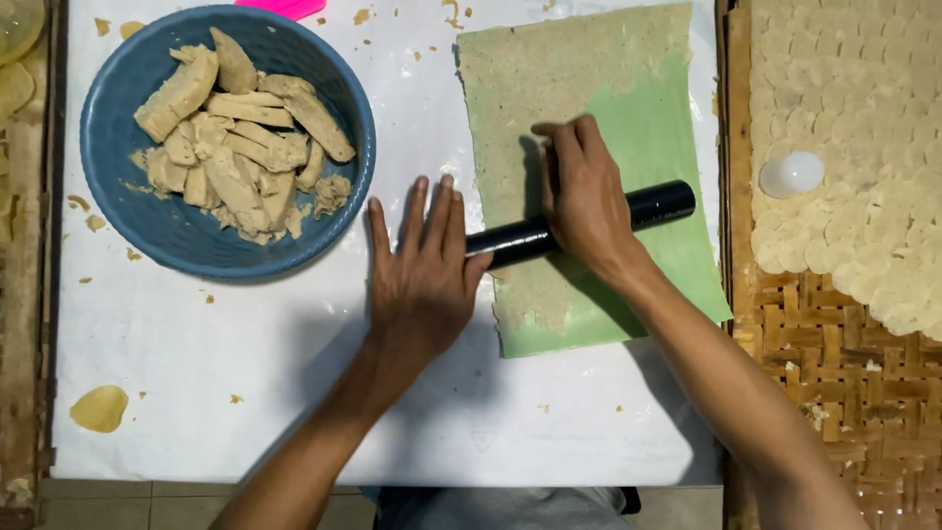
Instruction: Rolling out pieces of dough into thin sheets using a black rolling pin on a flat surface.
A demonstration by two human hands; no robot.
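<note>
A black cylindrical roller [659, 206] lies across a green sheet [655, 137] that is partly covered by a thin layer of flattened beige dough [549, 79]. My right hand [583, 196] rests flat on the middle of the roller, fingers pointing away from me. My left hand [422, 265] lies flat with fingers spread on the roller's left end, over the white table cover [196, 363]. A blue bowl [118, 128] at the upper left holds several sticks of beige dough [235, 137].
A woven bamboo tray [834, 363] on the right carries many thin round dough discs [863, 147] and a small white round cap [791, 175]. A single flat disc [99, 408] lies at the lower left. Dough crumbs dot the cover. A pink object [285, 7] peeks in at the top.
</note>
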